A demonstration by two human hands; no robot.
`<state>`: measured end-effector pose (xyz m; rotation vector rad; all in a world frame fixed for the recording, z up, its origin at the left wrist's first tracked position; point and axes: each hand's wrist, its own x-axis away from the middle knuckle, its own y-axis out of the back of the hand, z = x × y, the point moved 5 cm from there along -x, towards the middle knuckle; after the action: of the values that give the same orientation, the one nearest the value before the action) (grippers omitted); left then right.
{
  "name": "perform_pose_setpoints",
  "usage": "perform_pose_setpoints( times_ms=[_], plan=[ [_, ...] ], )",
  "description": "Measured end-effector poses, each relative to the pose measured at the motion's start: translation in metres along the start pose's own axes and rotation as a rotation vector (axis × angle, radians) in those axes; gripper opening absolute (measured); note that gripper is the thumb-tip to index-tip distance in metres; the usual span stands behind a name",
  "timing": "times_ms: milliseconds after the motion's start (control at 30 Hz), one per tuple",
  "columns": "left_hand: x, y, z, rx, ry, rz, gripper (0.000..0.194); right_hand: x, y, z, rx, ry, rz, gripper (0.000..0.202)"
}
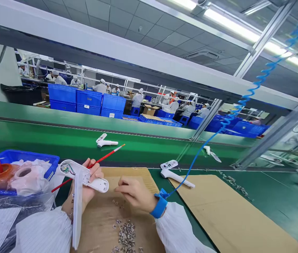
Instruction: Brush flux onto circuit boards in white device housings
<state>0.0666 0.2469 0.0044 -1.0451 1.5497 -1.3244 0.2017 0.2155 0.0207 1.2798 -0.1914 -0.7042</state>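
My left hand (pixel 88 193) is closed round an opened white plastic housing (pixel 98 185) with thin coloured wires and a small green part in its rounded end; a long white piece of it hangs down in front of my wrist. A red-handled brush (pixel 108 154) is also tucked in that hand, slanting up to the right. Just right of the housing, my right hand (pixel 135 194) has its fingertips pinched together over the cardboard sheet (pixel 96 228). Whatever they hold is too small to make out. Below lies a pile of small metal clips (pixel 127 234), with a few loose ones above it.
A blue tray (pixel 55 165) at left holds an orange pot (pixel 1 175) with a red stick and wrapped rolls. White housings (pixel 177 177) lie on the bench and green belt (pixel 143 149). A coiled blue cord (pixel 201 151) runs to my right wristband. People work far behind.
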Motion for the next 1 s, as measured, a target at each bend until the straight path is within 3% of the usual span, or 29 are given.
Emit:
perform_pose_setpoints(
  times_ms=[100,167,233,367,467,767,933,1000],
  plan=[
    [0.0,-0.006,-0.007,0.024,-0.038,-0.002,0.044,-0.011,0.021,-0.002,-0.148,-0.068,-0.175,0.027],
    [0.0,-0.009,-0.013,0.028,-0.047,-0.005,0.044,-0.015,0.027,-0.003,-0.198,-0.095,-0.224,0.022],
    [0.001,-0.012,-0.019,0.031,-0.057,-0.007,0.043,-0.019,0.022,-0.003,-0.191,-0.09,-0.179,0.02],
    [0.006,-0.02,-0.025,0.038,-0.076,-0.011,0.038,-0.023,-0.011,-0.005,-0.092,-0.055,0.07,0.02],
    [0.008,-0.022,-0.023,0.025,-0.049,-0.038,0.038,-0.025,-0.03,-0.008,-0.089,-0.056,0.175,0.016],
    [0.008,-0.023,-0.019,-0.006,-0.029,-0.108,0.039,-0.022,-0.042,-0.017,-0.198,-0.024,0.243,0.011],
    [0.009,-0.026,-0.018,-0.012,-0.043,-0.138,0.04,-0.02,-0.035,-0.018,-0.165,-0.112,0.18,0.009],
    [0.009,-0.027,-0.017,-0.014,-0.039,-0.15,0.04,-0.019,-0.037,-0.016,-0.071,-0.172,0.223,0.02]
  ],
)
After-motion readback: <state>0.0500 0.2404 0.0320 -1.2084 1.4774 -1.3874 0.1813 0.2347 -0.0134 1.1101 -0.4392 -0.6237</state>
